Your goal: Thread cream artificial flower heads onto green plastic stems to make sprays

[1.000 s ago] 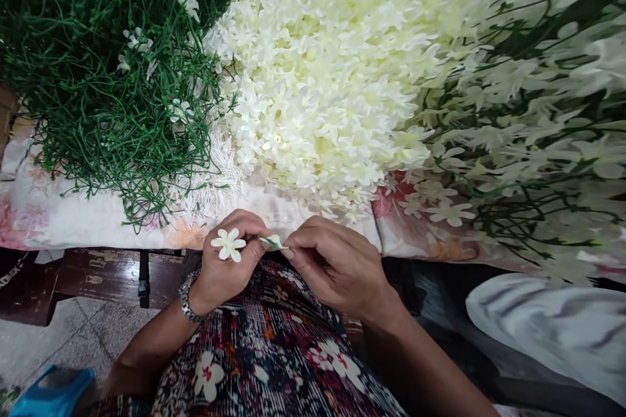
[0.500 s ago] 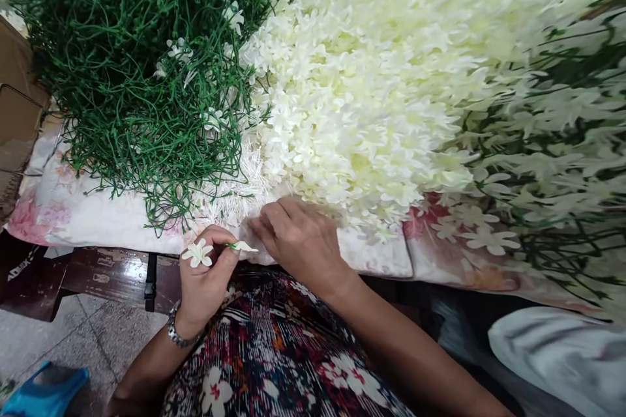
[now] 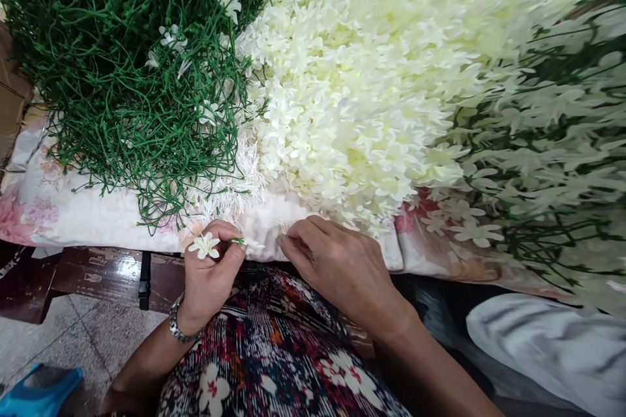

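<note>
My left hand (image 3: 211, 273) is closed on a small green stem with a white flower (image 3: 205, 245) on it; a second white blossom sits at the stem's tip by my thumb. My right hand (image 3: 337, 264) rests at the table's near edge, fingers curled and pinched close to that tip; whether it holds a small piece I cannot tell. Just beyond my hands lies a big heap of loose cream petals (image 3: 362, 78). White stamen pieces (image 3: 229, 182) lie at the heap's left edge.
A tangled pile of green plastic stems (image 3: 122, 65) fills the left of the table. Finished stems with flowers (image 3: 548, 143) lie on the right. A floral cloth (image 3: 88, 221) covers the table. A blue object (image 3: 44, 391) sits on the floor.
My right hand reached out to the pile's edge, then drew back toward the stem tip. My left hand kept hold of the flowered stem the whole time.
</note>
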`<state>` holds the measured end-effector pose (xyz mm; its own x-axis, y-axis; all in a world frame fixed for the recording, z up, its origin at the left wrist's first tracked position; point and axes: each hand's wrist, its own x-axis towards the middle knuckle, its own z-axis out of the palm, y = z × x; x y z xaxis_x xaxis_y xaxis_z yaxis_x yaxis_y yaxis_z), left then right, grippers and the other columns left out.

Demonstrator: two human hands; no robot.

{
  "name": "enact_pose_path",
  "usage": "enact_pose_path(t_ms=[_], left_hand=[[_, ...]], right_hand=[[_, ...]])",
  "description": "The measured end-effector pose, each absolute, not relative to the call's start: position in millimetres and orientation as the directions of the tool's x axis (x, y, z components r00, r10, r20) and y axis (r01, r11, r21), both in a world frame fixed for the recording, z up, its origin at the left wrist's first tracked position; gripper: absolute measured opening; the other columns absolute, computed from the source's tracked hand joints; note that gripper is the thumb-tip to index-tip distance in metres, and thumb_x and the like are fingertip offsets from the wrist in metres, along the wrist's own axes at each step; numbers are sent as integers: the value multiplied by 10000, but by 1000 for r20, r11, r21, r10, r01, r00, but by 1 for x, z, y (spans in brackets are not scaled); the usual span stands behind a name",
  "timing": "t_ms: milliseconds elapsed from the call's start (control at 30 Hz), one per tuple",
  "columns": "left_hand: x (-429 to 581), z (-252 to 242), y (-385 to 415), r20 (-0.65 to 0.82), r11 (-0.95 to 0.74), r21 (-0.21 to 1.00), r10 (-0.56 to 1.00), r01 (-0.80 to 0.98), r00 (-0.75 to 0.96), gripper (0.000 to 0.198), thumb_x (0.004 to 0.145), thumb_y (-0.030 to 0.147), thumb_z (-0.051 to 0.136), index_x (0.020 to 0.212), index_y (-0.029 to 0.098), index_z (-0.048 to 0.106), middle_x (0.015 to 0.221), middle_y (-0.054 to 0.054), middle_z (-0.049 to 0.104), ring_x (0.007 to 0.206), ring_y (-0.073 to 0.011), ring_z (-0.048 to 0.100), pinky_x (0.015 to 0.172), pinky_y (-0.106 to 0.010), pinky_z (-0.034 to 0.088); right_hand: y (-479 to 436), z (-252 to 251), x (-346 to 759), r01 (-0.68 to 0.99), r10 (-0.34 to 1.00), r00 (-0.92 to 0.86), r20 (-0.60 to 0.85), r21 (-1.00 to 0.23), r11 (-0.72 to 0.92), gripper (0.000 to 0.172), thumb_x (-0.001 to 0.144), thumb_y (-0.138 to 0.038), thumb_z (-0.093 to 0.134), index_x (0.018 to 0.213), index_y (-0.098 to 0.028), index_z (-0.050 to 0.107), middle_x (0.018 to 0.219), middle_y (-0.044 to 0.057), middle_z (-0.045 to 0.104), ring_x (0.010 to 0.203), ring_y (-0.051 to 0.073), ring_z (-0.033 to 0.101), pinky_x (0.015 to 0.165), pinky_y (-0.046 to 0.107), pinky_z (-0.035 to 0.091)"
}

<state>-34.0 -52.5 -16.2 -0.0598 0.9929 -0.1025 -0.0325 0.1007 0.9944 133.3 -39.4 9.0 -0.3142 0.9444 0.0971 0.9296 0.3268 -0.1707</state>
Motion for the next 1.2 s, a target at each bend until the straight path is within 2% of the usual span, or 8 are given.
enact_pose_path(t_ms=[133, 233, 467, 567, 733, 867, 1000, 1200], left_hand=[[-29, -15, -51, -150, 147, 987, 987, -59, -54, 70, 720, 146, 526, 656, 146, 496, 697, 6, 472, 504, -44, 392, 430, -180, 322], [-27, -12, -50, -180, 177, 982, 983, -65, -42, 92, 714, 129, 517, 633, 148, 480, 687, 18, 469, 469, -28, 354, 410, -177, 304], [-26, -8, -50, -258, 255, 963, 966, -90, -27, 124, 710, 163, 534, 604, 139, 475, 669, 27, 462, 425, -13, 330, 369, -179, 264], [-24, -8, -50, -282, 275, 949, 959, -151, -26, 118, 724, 183, 534, 628, 145, 478, 624, 37, 444, 396, -10, 319, 354, -179, 235], [-20, -10, -48, -262, 252, 939, 965, -232, -9, 138, 743, 205, 540, 646, 163, 452, 590, 52, 400, 375, -9, 295, 335, -171, 197], [-17, -10, -48, -162, 154, 977, 986, -147, -43, 96, 745, 182, 543, 670, 164, 486, 674, 34, 450, 414, -13, 352, 361, -170, 269], [-17, -7, -50, 42, -37, 995, 998, 95, -50, 35, 735, 133, 543, 717, 162, 543, 742, -5, 514, 620, -80, 501, 538, -211, 415], [-18, -2, -53, 313, -331, 838, 943, 434, 116, 123, 723, 63, 519, 795, 155, 558, 749, -34, 561, 718, -125, 533, 646, -260, 450]], right_hand=[[-37, 14, 144, 888, 911, -387, 143, -208, 410, 144, 806, -205, 420, 818, -164, 557, 685, 22, 537, 619, 118, 505, 544, 240, 342], [-31, 12, 147, 821, 841, -515, 168, -187, 540, 245, 781, -91, 404, 970, -178, 533, 829, 53, 542, 761, 145, 507, 633, 248, 390], [-26, -3, 148, 761, 774, -594, 218, -157, 629, 163, 772, -73, 416, 788, -156, 555, 890, 76, 553, 821, 167, 499, 703, 284, 422], [-31, 1, 149, 745, 793, -545, 272, -276, 607, 123, 773, -94, 444, 801, -153, 548, 771, 51, 569, 740, 140, 515, 671, 266, 430], [-47, 14, 140, 590, 851, -401, 339, -616, 523, 149, 761, -106, 487, 890, -152, 544, 710, 23, 574, 647, 87, 524, 597, 206, 440], [-52, 11, 126, 544, 884, -313, 349, -697, 467, 124, 747, -109, 502, 847, -142, 566, 643, 8, 566, 578, 73, 509, 546, 198, 433], [-49, 3, 119, 577, 900, -192, 392, -696, 426, 75, 733, -109, 510, 774, -132, 568, 617, 10, 583, 556, 70, 520, 518, 195, 430], [-50, 2, 120, 547, 920, -153, 360, -745, 383, 75, 744, -136, 497, 756, -141, 570, 610, 4, 583, 533, 65, 512, 498, 193, 426]])
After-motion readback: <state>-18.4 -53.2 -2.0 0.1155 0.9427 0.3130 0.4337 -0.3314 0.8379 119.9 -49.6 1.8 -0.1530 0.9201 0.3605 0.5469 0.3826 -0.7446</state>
